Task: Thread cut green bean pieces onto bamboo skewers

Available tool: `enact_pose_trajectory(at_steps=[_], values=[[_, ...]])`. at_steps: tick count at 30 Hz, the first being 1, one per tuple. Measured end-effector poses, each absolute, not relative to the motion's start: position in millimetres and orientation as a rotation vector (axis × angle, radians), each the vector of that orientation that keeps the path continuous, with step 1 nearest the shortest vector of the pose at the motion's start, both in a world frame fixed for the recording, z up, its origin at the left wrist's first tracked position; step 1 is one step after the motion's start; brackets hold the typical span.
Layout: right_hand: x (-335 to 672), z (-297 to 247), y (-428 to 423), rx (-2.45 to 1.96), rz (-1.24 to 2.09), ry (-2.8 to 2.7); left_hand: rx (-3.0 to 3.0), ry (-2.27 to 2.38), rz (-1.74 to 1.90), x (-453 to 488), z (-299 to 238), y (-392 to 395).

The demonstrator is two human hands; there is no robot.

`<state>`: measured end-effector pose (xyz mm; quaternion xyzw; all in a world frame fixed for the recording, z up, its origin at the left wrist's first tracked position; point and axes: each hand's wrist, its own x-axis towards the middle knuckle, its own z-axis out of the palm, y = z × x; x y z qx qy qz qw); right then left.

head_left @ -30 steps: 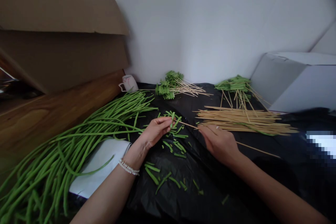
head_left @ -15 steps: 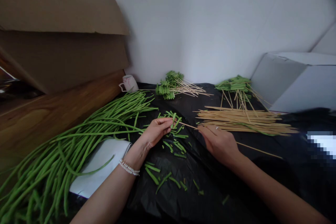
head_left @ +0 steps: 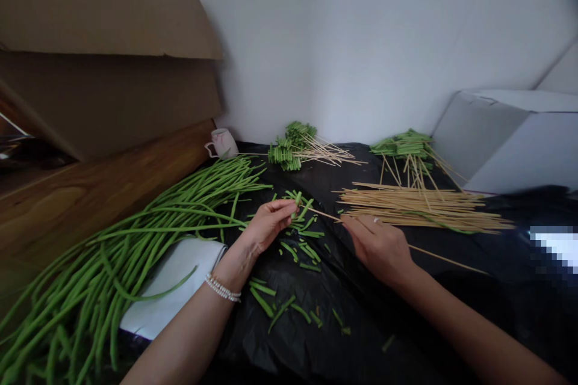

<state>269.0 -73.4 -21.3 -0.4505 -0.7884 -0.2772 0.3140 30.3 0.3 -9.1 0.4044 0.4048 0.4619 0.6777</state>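
My left hand (head_left: 271, 221) pinches a short piece of green bean (head_left: 297, 204) between thumb and fingers. My right hand (head_left: 377, 243) is closed round a thin bamboo skewer (head_left: 323, 213), whose front end points left at the bean piece. The skewer's rear end sticks out behind the right hand. Whether its tip is in the bean or only touching it, I cannot tell. Loose cut bean pieces (head_left: 311, 252) lie beneath and in front of the left hand. Just beyond the right hand is a pile of bare skewers (head_left: 424, 207).
Long green beans (head_left: 135, 252) heap at the left, partly over a white sheet (head_left: 176, 277). Skewered beans (head_left: 284, 153) lie at the back, with another skewered bunch (head_left: 401, 144) at back right. A mug (head_left: 223, 144), a cardboard box (head_left: 108, 54) and a white box (head_left: 510, 138) border the black plastic cover (head_left: 361, 337).
The bean piece and my left fingertips have shifted very slightly left. Both hands keep their grips, and the right hand and skewer are almost where they were.
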Motion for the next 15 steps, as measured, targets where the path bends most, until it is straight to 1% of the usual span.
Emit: enact_pose_trajectory(at_steps=[15], values=[[268.0, -22.5, -73.8, -1.203, -0.709, -2.108, 0.924, 0.936, 1.029, 30.8, -12.8, 0.3]])
